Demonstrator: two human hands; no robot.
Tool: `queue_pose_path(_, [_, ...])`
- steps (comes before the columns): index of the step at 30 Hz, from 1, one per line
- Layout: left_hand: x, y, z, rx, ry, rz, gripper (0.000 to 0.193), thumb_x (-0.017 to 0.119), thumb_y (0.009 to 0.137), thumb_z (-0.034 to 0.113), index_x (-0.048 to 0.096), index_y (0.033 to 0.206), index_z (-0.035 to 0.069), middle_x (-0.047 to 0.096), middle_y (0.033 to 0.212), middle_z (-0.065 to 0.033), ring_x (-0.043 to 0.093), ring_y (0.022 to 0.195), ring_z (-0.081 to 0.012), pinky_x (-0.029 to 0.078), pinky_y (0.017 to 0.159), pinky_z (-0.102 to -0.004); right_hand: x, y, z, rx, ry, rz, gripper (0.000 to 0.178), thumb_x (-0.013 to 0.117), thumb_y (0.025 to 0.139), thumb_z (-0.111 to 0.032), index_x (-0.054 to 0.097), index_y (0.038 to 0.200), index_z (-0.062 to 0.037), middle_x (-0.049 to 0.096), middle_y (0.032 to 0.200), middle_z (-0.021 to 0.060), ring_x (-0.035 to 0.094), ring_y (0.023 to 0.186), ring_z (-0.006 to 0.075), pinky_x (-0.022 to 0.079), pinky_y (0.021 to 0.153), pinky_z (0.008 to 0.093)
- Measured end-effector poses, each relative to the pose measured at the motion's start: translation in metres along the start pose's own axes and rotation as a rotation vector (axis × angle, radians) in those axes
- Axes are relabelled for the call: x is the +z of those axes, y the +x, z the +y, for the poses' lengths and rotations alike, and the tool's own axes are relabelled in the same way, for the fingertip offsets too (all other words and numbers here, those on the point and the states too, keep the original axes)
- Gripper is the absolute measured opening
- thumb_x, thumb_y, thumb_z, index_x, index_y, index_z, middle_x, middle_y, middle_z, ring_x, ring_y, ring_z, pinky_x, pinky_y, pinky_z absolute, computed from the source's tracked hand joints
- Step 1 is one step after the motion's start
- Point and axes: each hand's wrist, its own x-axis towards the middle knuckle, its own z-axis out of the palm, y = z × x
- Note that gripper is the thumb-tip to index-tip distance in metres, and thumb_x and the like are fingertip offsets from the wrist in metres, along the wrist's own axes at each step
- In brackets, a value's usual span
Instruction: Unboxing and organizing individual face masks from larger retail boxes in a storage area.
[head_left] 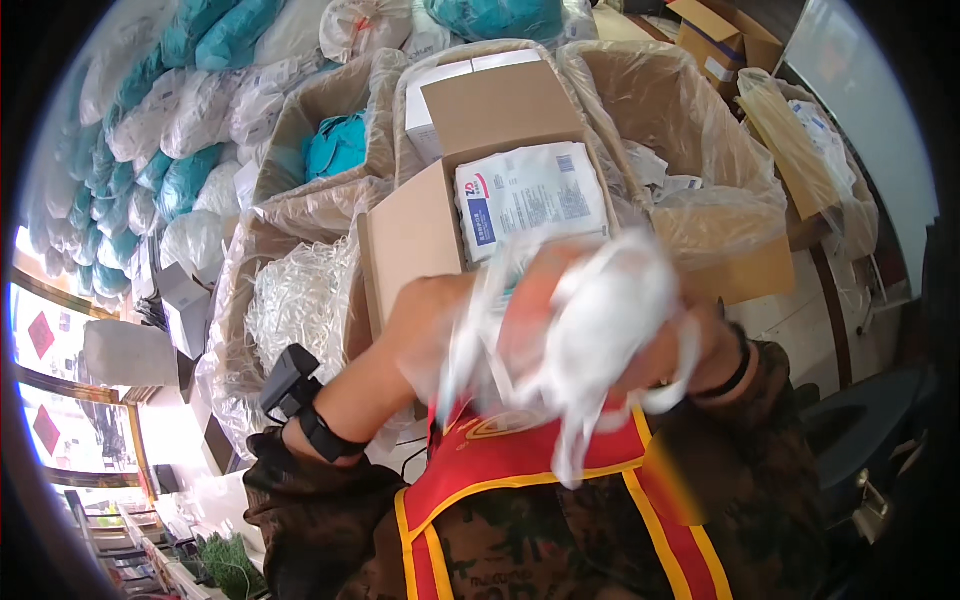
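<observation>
A bundle of white cloth with thin straps and loops (610, 310) is in front of my chest, smeared by motion and too blurred to name exactly. My right hand (688, 335) is closed on it from the right, its fingers mostly covered by the white cloth. My left hand (437, 312) reaches in from the left against the trailing straps; its fingers are blurred, so their hold is unclear. Just beyond the hands, an open cardboard box (412, 235) holds a white printed plastic package (535, 195).
Plastic-lined bins surround the box: one with white strips (305, 295) at left, one with teal pieces (337, 147) behind it, and a brown one (650, 95) with white packets at right. Bulging white and teal bags (190, 110) are heaped at far left. A chair (870, 430) stands at right.
</observation>
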Motion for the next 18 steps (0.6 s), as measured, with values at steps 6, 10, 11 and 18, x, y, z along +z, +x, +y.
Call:
queue_pose_path(6, [-0.014,0.011,0.031,-0.079,-0.096,-0.097,0.029,0.075,0.070,0.025,0.066,0.091,0.007,0.067,0.081,-0.0171,0.064,0.077,-0.0396,0.051,0.068,-0.0447,-0.017,0.020,-0.010,-0.304,-0.523,0.097,0.030,0.069,0.080,-0.009,0.060,0.107,0.0010,0.061,0.112,0.0164,0.063,0.093,0.0293,0.051,0.080,0.0357])
queue_pose_path(10, [-0.028,0.002,0.030,-0.079,0.205,-0.272,0.032,0.076,0.071,0.027,0.062,0.092,0.007,0.065,0.075,-0.0157,0.065,0.070,-0.0362,0.052,0.063,-0.0440,-0.021,0.019,0.002,-0.291,-1.410,0.020,0.025,0.065,0.084,-0.023,0.062,0.095,-0.0014,0.060,0.103,0.0183,0.062,0.087,0.0356,0.051,0.076,0.0389])
queue_pose_path(11, [-0.027,-0.001,0.034,-0.088,0.188,-0.264,0.032,0.075,0.071,0.027,0.061,0.092,0.007,0.065,0.073,-0.0149,0.065,0.070,-0.0354,0.052,0.062,-0.0432,-0.015,0.013,-0.002,-0.201,-1.417,0.013,0.025,0.063,0.085,-0.026,0.063,0.088,-0.0020,0.062,0.091,0.0164,0.063,0.082,0.0332,0.051,0.071,0.0406])
queue_pose_path(18, [-0.041,-0.032,0.074,0.310,-0.034,-0.443,0.016,0.061,0.075,0.015,0.051,0.084,0.008,0.051,0.066,-0.0058,0.060,0.058,-0.0246,0.047,0.046,-0.0357,0.031,-0.030,-0.039,0.037,-1.151,-0.422,0.018,0.059,0.078,-0.011,0.059,0.095,-0.0060,0.061,0.075,0.0097,0.066,0.072,0.0272,0.054,0.059,0.0354])
